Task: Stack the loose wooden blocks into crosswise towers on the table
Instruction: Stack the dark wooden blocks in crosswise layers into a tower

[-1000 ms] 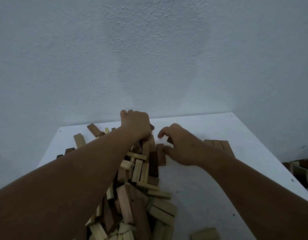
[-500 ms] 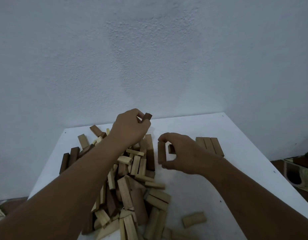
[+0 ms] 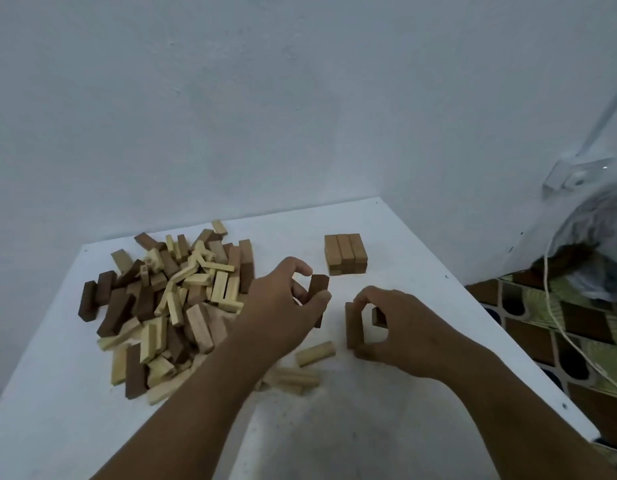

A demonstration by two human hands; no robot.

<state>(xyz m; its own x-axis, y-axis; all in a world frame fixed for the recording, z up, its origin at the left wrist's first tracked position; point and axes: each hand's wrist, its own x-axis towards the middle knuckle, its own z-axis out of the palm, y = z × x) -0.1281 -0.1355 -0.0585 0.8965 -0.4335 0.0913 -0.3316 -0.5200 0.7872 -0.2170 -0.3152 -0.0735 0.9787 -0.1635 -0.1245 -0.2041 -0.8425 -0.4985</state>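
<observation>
Head view: looking down on a white table (image 3: 386, 427) set against a pale wall (image 3: 265, 98).
Left hand (image 3: 283, 306): fingers curled round a dark block (image 3: 317, 289), held upright above the table, between the pile and the right hand.
Right hand (image 3: 400, 327): thumb and fingers pinching a brown block (image 3: 352, 323) standing on end; a second, darker block (image 3: 379, 317) tucked inside the curled fingers – only its end showing.
Pile of blocks (image 3: 175, 306): loose heap of light and dark pieces on the left half of the table, lying at all angles, some on edge.
Started tower (image 3: 345, 253): three tan blocks side by side on top, a lower layer under them, standing near the far edge – well apart from both hands.
Stray blocks (image 3: 314, 353): pale pieces lying flat on the table just below the hands, one beside the left wrist.
Right of the table: patterned floor (image 3: 542, 334), a white cord (image 3: 560, 323) trailing across it, a blurred grey bundle (image 3: 598, 237) against the wall – cannot tell what.
</observation>
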